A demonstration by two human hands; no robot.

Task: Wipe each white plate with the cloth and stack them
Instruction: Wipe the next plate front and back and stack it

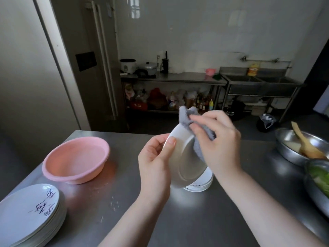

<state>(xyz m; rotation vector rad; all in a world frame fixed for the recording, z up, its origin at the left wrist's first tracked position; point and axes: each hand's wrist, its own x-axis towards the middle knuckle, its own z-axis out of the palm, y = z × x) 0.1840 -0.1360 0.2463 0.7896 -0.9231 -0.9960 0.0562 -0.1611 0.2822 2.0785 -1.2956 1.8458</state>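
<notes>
Plate (183, 157) between hands, under cloth (187, 118)

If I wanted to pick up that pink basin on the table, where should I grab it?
Probably by the rolled rim of the pink basin, from above on its near side. It sits upright and open-topped, its lip juts outward, and its sloping walls offer little hold.

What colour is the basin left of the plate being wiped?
Pink basin, clearest in the head view.
</notes>
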